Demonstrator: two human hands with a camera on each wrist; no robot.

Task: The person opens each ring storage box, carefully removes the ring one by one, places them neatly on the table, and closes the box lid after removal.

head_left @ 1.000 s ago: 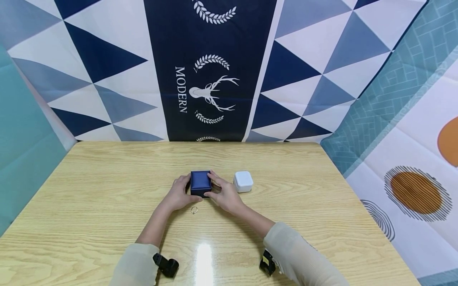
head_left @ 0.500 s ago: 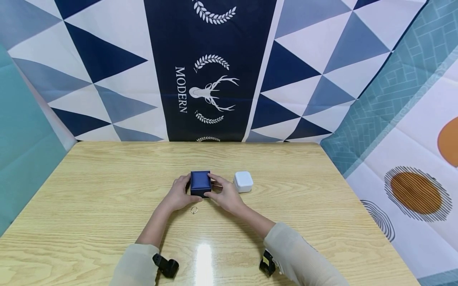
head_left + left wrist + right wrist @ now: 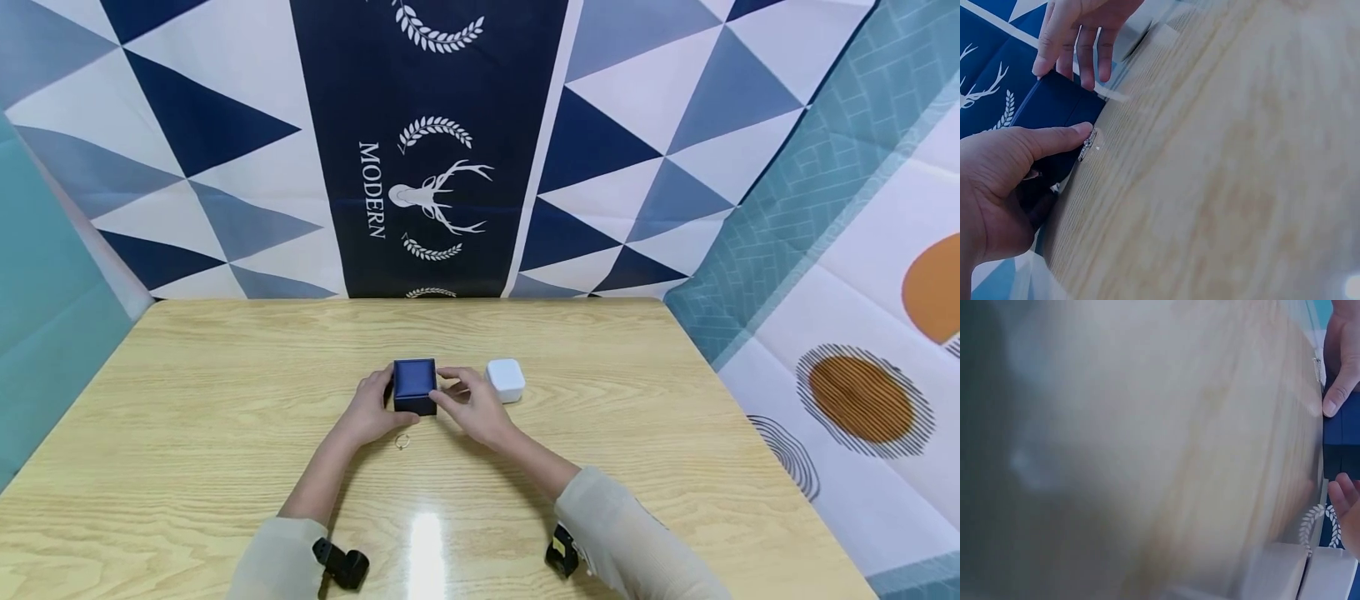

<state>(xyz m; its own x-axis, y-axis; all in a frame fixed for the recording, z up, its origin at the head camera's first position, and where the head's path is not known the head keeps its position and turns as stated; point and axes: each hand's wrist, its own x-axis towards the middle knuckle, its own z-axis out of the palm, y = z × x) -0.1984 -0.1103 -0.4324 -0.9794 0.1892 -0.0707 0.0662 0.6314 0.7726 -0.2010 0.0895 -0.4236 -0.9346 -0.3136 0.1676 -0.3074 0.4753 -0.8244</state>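
A dark blue jewellery box with a smooth lid sits on the wooden table, its lid down. My left hand grips it from the left, thumb across the front face; its other fingers are mostly hidden behind the box. On the right side, my right hand touches the lid's edge with the thumb, while its other fingers reach out loosely beside the box. Close to the left thumb, a thin ring lies on the table; the left wrist view shows small clear stones on this ring.
A small white rounded box stands right beside my right hand, and a seam across it shows in the right wrist view. The wooden table extends to a patterned cloth backdrop behind.
My right hand's thumb has risen from the box's lower front corner to the lid's edge, and its fingers have come off the right side. The left hand keeps its grip. The head view shifted slightly.
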